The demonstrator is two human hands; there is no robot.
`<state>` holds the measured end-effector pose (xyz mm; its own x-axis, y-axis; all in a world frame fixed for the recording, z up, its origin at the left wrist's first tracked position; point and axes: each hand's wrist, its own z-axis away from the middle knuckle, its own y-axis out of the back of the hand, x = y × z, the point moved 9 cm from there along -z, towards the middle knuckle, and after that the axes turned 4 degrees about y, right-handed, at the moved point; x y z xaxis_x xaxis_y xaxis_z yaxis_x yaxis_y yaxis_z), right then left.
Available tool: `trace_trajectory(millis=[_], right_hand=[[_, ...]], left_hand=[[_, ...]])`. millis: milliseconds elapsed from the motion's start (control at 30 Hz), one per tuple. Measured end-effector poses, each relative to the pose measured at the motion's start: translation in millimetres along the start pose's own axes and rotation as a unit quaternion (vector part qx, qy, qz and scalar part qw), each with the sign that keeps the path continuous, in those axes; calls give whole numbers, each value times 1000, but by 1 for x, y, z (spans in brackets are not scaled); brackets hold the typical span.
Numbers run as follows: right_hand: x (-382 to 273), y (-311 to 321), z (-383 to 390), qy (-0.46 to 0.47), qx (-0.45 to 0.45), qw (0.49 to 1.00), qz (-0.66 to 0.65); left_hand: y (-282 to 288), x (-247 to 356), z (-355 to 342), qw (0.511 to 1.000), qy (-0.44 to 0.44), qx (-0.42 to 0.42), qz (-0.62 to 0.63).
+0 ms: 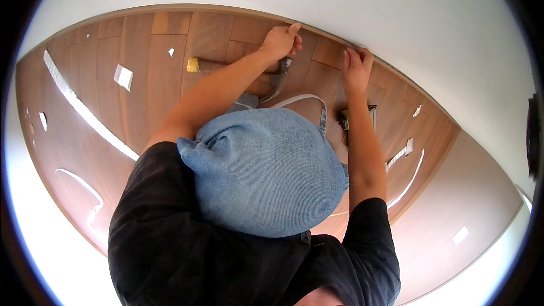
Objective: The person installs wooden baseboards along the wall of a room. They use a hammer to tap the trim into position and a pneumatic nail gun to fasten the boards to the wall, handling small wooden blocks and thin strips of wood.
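My left hand [280, 41], fingers curled, is at the wooden baseboard strip [209, 8] along the white wall's foot; whatever it grips is hidden. My right hand [357, 71] rests its fingertips on that strip farther right, fingers bent and apart. Below my left hand lie a brown cylindrical item [209, 66] with a yellow end, partly behind my forearm, and a dark metal tool [283, 68]. A black power tool [344, 118] lies partly behind my right forearm. A curling white strip [303, 98] runs on the floor between my arms. My denim-clad knee [263, 170] fills the centre.
Long white strips [96, 113] and paper scraps [123, 77] lie scattered on the plank floor [164, 96] to both sides. The wall [396, 17] curves across the top. A pale tiled area [464, 192] is at the right, and a dark object [531, 136] stands at the far right edge.
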<state>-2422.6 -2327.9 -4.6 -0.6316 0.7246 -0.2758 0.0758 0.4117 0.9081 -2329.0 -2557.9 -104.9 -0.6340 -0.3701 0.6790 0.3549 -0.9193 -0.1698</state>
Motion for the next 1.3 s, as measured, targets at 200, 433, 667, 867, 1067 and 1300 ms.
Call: trace_trajectory(millis=[200, 433, 667, 867, 1067, 1300], right_hand=[[129, -20, 85, -491, 189, 724, -446], [138, -47, 71, -539, 164, 595, -573], [124, -53, 67, -572, 164, 584, -552], [88, -74, 75, -531, 8, 707, -467], [-19, -11, 149, -380, -93, 873, -291], [-51, 95, 260, -392, -88, 878, -260]], left_hand=[[-15, 4, 1, 1000, -15, 4, 2], [-2, -1, -3, 1000, -10, 14, -20], [-5, -2, -8, 1000, -11, -26, 2], [10, -10, -18, 997, -22, 18, 66], [-25, 15, 19, 999, -53, 0, 5], [-18, 2, 4, 997, -53, -57, -6]])
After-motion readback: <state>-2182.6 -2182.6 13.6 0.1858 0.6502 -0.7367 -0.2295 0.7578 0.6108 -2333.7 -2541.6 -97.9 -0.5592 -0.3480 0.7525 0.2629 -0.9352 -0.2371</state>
